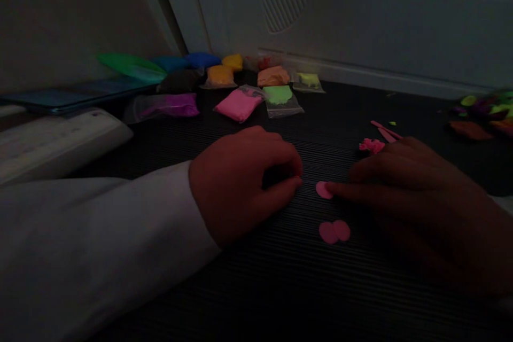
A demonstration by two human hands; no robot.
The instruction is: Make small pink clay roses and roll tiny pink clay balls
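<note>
On the dark tabletop (256, 288), one flat pink clay disc (323, 189) lies under the outstretched index fingertip of my right hand (425, 203). The other fingers of that hand are partly hidden, and it grips nothing that I can see. My left hand (244, 176) rests to the left of the disc, its fingers curled and the thumb tip close to the index tip, with nothing visible between them. Nearer to me lie two more pink discs (328, 233), their edges overlapping. A crumpled pink clay piece (371, 145) and thin pink modelling tools (387, 132) lie beyond my right hand.
Several clay bags stand at the back, among them a pink bag (239, 103), a light green bag (279, 96) and a purple bag (180, 105). A white box-like object (68, 139) is at left. Mixed coloured clay pieces (487, 109) lie far right. A pale panel (385, 32) rises behind.
</note>
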